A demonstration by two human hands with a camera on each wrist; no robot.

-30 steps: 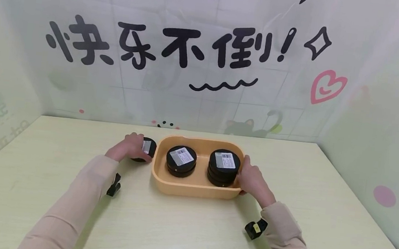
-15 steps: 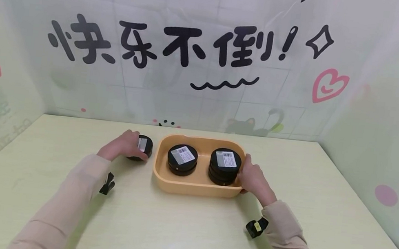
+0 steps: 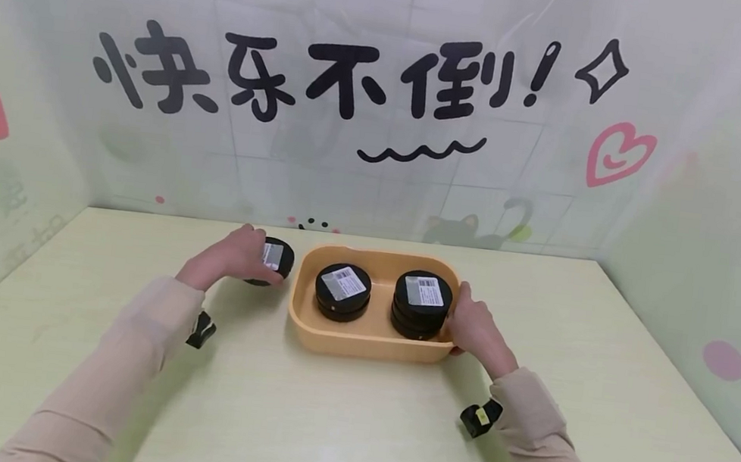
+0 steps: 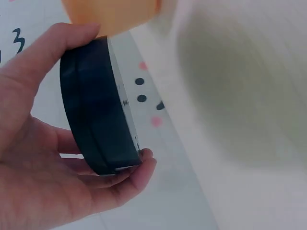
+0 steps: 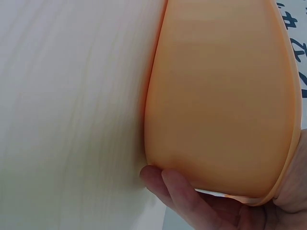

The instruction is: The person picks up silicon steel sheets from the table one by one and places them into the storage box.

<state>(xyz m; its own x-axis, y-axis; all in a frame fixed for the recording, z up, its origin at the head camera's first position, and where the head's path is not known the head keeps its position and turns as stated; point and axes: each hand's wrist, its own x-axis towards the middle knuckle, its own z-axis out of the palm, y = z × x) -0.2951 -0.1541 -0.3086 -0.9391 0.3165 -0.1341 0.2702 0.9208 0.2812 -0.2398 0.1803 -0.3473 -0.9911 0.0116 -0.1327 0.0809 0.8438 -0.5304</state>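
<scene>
My left hand [image 3: 239,253] grips a round black tin [image 3: 281,257] by its edges, just left of the tray. In the left wrist view, thumb and fingers hold opposite sides of the tin [image 4: 96,110], tilted and raised off the table. A pale label shows on its top. My right hand [image 3: 473,328] grips the right end of an orange-yellow tray [image 3: 371,347]; in the right wrist view, its fingers [image 5: 184,194] curl round the tray's end wall. Inside stand a left stack [image 3: 343,289] and a taller right stack [image 3: 423,302] of similar black tins, with labels on top.
The pale wooden table [image 3: 334,425] ends at a back wall [image 3: 348,183] printed with dark characters. Side walls [image 3: 718,248] rise at left and right. Black camera mounts [image 3: 479,419] hang at both wrists.
My left hand has lifted the black tin from the table, after shifting slightly left with it. The right hand stays on the tray, and the tray stands where it was.
</scene>
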